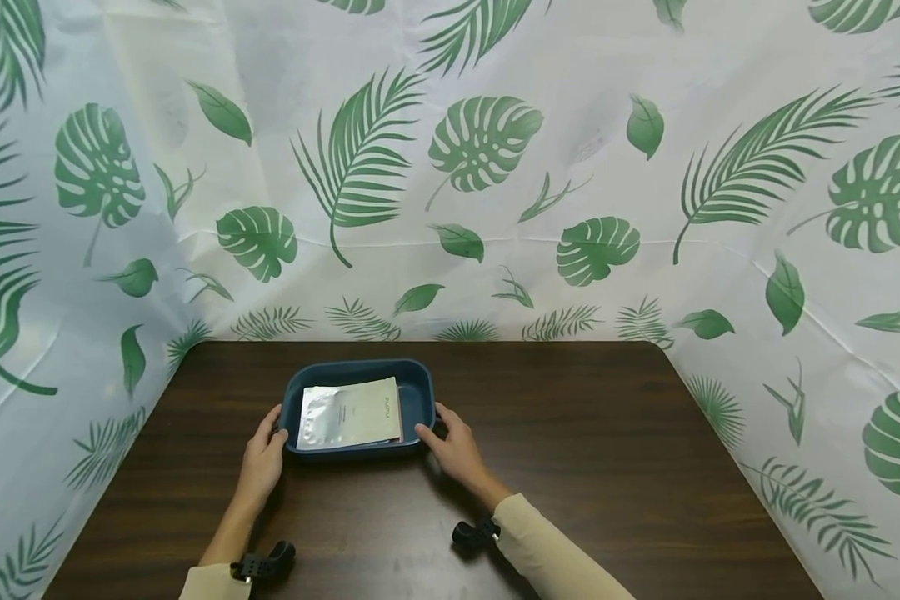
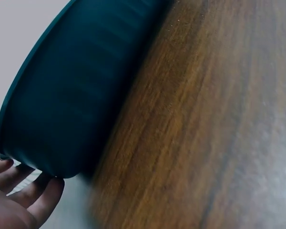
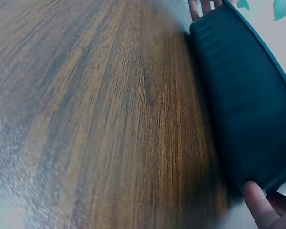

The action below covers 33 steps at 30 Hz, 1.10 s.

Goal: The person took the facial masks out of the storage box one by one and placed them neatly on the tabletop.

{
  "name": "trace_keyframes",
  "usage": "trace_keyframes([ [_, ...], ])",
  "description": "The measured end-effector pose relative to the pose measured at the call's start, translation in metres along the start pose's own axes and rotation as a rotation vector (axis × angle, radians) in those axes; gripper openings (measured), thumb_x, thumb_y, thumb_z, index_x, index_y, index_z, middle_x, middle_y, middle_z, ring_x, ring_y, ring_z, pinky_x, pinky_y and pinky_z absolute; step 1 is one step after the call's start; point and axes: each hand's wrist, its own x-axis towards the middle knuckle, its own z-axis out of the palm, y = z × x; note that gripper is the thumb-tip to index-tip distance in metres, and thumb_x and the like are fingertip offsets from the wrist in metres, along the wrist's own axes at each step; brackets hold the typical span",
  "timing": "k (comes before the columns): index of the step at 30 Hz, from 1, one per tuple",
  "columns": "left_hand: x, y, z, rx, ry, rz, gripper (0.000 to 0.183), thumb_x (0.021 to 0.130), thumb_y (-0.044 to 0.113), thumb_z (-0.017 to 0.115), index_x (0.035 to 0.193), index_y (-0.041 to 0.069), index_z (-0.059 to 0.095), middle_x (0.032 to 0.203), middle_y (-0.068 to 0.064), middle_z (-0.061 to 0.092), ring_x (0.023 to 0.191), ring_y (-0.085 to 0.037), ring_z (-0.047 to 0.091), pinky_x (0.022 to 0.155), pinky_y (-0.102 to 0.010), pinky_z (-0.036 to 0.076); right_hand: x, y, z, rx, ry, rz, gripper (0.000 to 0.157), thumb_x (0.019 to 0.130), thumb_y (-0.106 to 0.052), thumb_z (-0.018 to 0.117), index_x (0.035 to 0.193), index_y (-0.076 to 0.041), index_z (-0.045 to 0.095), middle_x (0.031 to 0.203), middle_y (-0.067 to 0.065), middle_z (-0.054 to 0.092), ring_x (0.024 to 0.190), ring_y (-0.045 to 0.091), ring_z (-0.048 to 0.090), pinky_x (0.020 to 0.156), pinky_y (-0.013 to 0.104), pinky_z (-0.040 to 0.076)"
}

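Observation:
A dark blue rectangular tray [image 1: 417, 398] with rounded corners is held between both hands near the far side of the table. Inside it lie flat sachets; the top one is a silver and cream foil sachet [image 1: 352, 412], hiding most of those beneath. My left hand [image 1: 264, 458] grips the tray's left end, its fingers [image 2: 47, 200] on the outer wall in the left wrist view. At the opposite end my right hand [image 1: 459, 454] holds on, thumb toward the near corner. The right wrist view shows the tray's long outer wall [image 3: 252, 95] close over the tabletop.
A dark wood-grain table [image 1: 570, 450] spreads around the tray. Behind it and at both sides hangs a white sheet [image 1: 517, 233] printed with green leaves. Black straps with camera mounts [image 1: 265, 564] sit at the wrists, beside cream sleeves.

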Motion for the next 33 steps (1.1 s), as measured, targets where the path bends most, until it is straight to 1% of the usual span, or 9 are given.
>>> trace_keyframes([
  [3,0.002,0.001,0.003,-0.021,0.044,-0.007,0.051,0.102,0.009,0.034,0.152,0.001,0.026,0.149,-0.028,0.038,0.135,-0.037,0.038,0.11,-0.049,0.031,0.0,0.001,0.0,0.012,0.003,0.008,0.057,0.094,-0.03,0.064,0.136,0.005,0.05,0.127,0.025,0.06,0.118,0.038,0.057,0.102,0.056,0.041],
  [8,0.005,0.003,0.007,-0.053,0.097,0.001,0.049,0.101,0.006,0.036,0.15,-0.001,0.03,0.149,-0.028,0.039,0.134,-0.035,0.04,0.107,-0.044,0.032,0.001,0.004,0.001,0.027,-0.005,0.034,0.057,0.095,-0.032,0.063,0.137,0.003,0.049,0.129,0.023,0.06,0.117,0.035,0.059,0.101,0.053,0.044],
  [13,0.006,0.003,0.01,-0.068,0.134,0.007,0.05,0.101,0.006,0.037,0.15,0.0,0.03,0.15,-0.027,0.039,0.135,-0.035,0.04,0.108,-0.042,0.033,0.001,0.005,-0.003,0.0,0.001,0.042,0.053,0.094,-0.032,0.064,0.131,0.005,0.055,0.119,0.022,0.064,0.107,0.031,0.063,0.092,0.046,0.051],
  [16,0.006,0.003,0.011,-0.046,0.172,-0.003,0.048,0.101,0.008,0.04,0.149,0.002,0.036,0.145,-0.025,0.046,0.128,-0.031,0.045,0.097,-0.027,0.038,0.001,0.004,-0.007,-0.01,0.016,0.035,0.049,0.093,-0.029,0.065,0.127,0.005,0.058,0.114,0.021,0.066,0.103,0.031,0.065,0.086,0.041,0.053],
  [19,0.006,0.004,0.011,-0.032,0.217,-0.012,0.045,0.1,0.009,0.042,0.145,0.003,0.044,0.138,-0.024,0.052,0.118,-0.027,0.049,0.082,-0.011,0.035,0.002,0.002,-0.012,0.013,0.015,0.027,0.045,0.093,-0.025,0.066,0.126,0.004,0.059,0.113,0.02,0.067,0.102,0.032,0.066,0.08,0.035,0.056],
  [22,0.006,0.005,0.01,-0.02,0.254,-0.02,0.042,0.1,0.01,0.045,0.141,0.003,0.049,0.135,-0.023,0.056,0.114,-0.025,0.051,0.075,-0.005,0.032,0.004,-0.001,-0.018,0.025,0.009,0.017,0.04,0.093,-0.02,0.065,0.125,0.004,0.06,0.111,0.02,0.068,0.1,0.032,0.067,0.076,0.032,0.057],
  [28,0.007,0.005,0.008,-0.015,0.256,-0.028,0.04,0.101,0.016,0.048,0.139,0.003,0.052,0.134,-0.023,0.057,0.114,-0.025,0.053,0.074,-0.004,0.033,0.013,-0.013,-0.029,-0.008,0.039,0.005,0.033,0.092,-0.014,0.066,0.119,0.006,0.064,0.106,0.019,0.07,0.098,0.032,0.067,0.085,0.044,0.054],
  [30,0.007,0.005,0.008,-0.016,0.262,-0.017,0.039,0.101,0.016,0.049,0.138,0.003,0.054,0.133,-0.022,0.058,0.109,-0.02,0.053,0.073,-0.001,0.033,0.017,-0.017,-0.033,-0.019,0.044,0.007,0.032,0.092,-0.013,0.066,0.118,0.007,0.064,0.104,0.019,0.07,0.098,0.032,0.066,0.088,0.047,0.053],
  [33,0.006,0.004,0.008,-0.014,0.278,-0.001,0.038,0.1,0.015,0.052,0.135,0.003,0.056,0.131,-0.022,0.06,0.099,-0.005,0.052,0.073,0.0,0.035,0.023,-0.023,-0.036,-0.032,0.041,0.014,0.032,0.092,-0.012,0.065,0.117,0.007,0.064,0.104,0.019,0.071,0.098,0.032,0.066,0.087,0.046,0.053],
])
